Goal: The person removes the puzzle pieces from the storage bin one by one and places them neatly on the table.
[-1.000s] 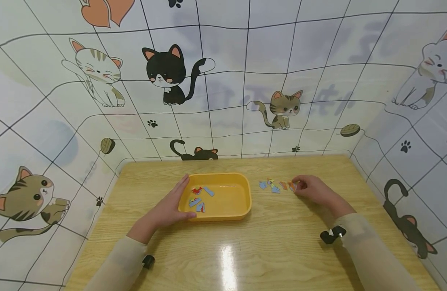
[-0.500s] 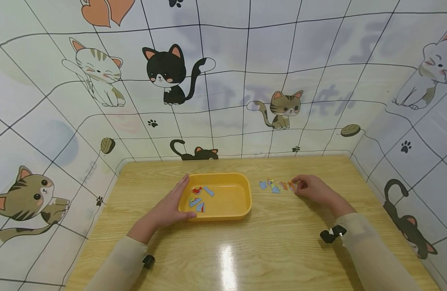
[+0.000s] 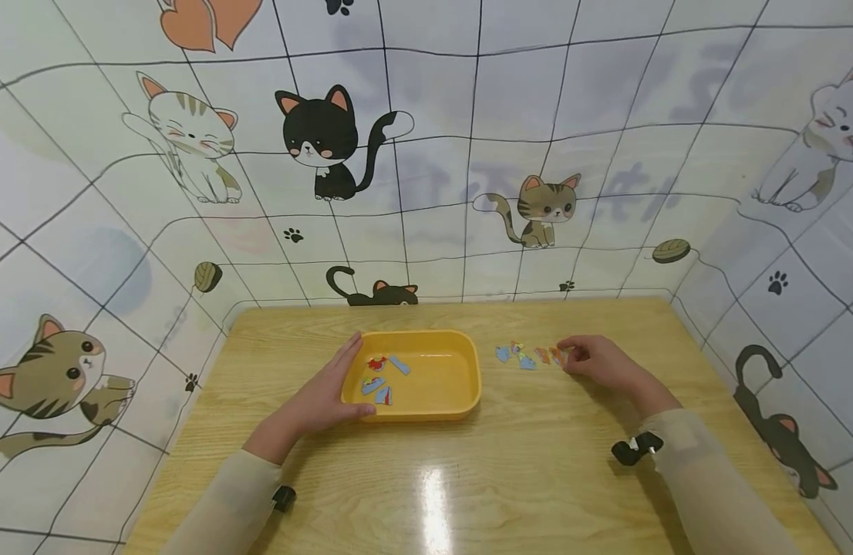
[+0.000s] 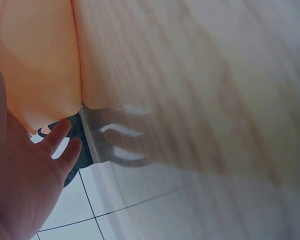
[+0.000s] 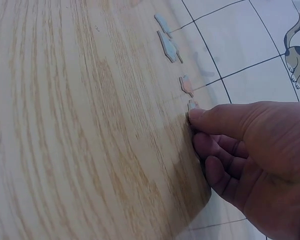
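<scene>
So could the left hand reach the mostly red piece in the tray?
Probably yes: the mostly red piece lies near the left hand and nothing covers the tray, though the fingers gripping its end may need to loosen.

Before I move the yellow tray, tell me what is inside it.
Four puzzle pieces lie in the tray, toward its left end; the left hand hides part of that end.

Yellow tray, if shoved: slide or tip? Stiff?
The yellow tray will likely slide rather than tip: it sits low and wide on the wooden table. Its glossy surface suggests stiff, light plastic. The puzzle pieces inside look loose and may shift.
</scene>
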Available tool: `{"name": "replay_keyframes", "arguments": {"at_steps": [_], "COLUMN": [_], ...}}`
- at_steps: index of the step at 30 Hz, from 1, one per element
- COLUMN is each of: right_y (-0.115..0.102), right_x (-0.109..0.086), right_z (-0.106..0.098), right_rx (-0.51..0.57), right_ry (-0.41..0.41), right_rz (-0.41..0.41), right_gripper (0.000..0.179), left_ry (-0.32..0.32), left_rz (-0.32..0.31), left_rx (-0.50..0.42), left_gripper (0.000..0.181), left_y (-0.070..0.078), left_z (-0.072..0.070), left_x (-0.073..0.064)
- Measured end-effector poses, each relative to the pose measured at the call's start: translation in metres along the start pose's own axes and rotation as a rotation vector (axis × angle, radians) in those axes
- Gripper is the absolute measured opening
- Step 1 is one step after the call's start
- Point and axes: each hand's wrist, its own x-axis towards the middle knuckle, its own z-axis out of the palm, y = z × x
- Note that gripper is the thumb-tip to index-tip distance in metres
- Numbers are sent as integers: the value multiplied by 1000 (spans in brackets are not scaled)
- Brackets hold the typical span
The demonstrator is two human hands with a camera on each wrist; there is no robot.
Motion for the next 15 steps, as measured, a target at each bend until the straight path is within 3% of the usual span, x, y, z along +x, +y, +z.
{"name": "replay_keyframes", "arguments": {"at_steps": [10,15], "right_y": [0,-12], "right_x": [-3,0], "right_z": [4,8], "right_rx": [72,85], "right_ry": [75,162], "right_rz": [64,10], "right_gripper": [41,33], "left_ry": [0,2], "left_rz": [7,7], "left_rx": [-4,-4], "left_gripper": [132,132], "left_y": [0,0], "left_z": [2,2], "left_x": [0,0]}}
